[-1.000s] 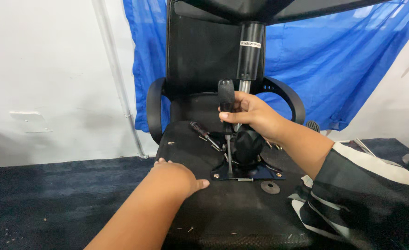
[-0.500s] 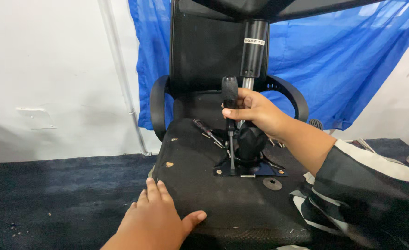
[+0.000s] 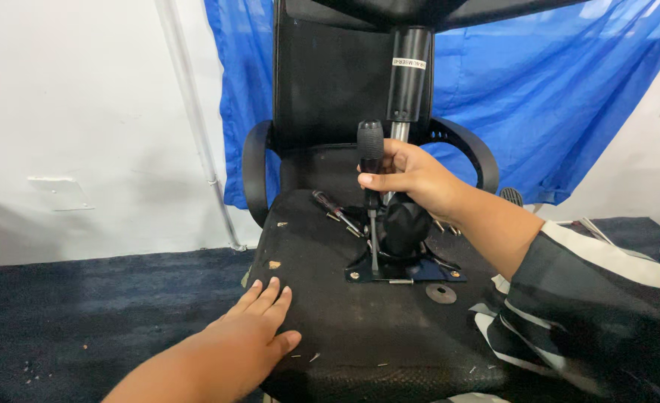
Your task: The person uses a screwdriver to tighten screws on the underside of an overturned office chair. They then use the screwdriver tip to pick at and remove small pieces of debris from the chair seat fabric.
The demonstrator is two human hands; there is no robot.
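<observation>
Right hand (image 3: 412, 175) grip closed round black screwdriver (image 3: 370, 160) handle, shaft upright, tip at mounting plate (image 3: 405, 270). Left hand (image 3: 251, 336) flat, open, empty on upturned chair seat (image 3: 390, 336) edge. Screwdriver judged light, rigid; ribbed handle best hold.

Two hands were seen: a left hand (image 3: 251, 339) and a right hand (image 3: 412, 175). Two screwdrivers were counted, one upright (image 3: 371, 160) and one lying flat (image 3: 334, 209). One washer (image 3: 440, 292), one gas cylinder (image 3: 408, 75) and two armrests (image 3: 254, 175) (image 3: 468, 149) were counted.
</observation>
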